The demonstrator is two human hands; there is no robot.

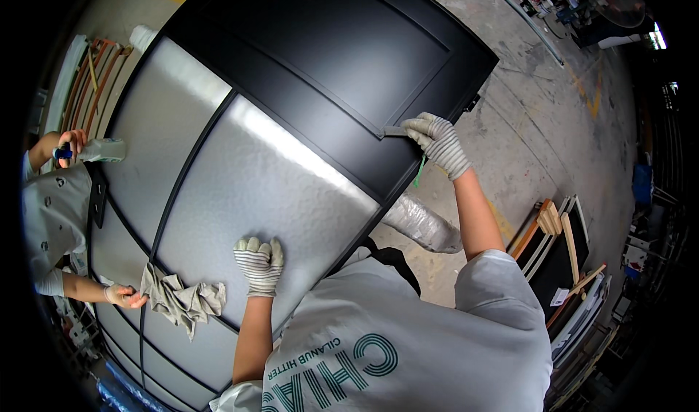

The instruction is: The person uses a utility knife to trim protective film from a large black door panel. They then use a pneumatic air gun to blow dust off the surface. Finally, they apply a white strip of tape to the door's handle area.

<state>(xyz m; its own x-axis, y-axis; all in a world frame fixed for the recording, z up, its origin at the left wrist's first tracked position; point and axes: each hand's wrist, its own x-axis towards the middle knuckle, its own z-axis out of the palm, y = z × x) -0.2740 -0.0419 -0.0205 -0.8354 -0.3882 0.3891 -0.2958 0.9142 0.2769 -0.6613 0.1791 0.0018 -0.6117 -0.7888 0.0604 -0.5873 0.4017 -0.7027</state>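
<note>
A large black door (328,55) lies flat, with frosted glass panes (255,186) set between black bars. My left hand (258,266), in a striped work glove, rests flat on a glass pane with its fingers apart. At the inner corner of the door's black recessed panel, my gloved right hand (435,144) grips a small flat grey tool (394,131). A green strip (420,171) hangs below that hand. At the left, a co-worker's hand (124,295) presses a grey rag (182,301) on the glass, and the other hand holds a spray bottle (98,150).
A plastic-wrapped support (422,224) sticks out under the door's right edge. Framed panels and wooden strips (557,248) are stacked on the concrete floor (531,120) at the right. More wooden strips (95,73) lie at the upper left. Clutter fills the far top right.
</note>
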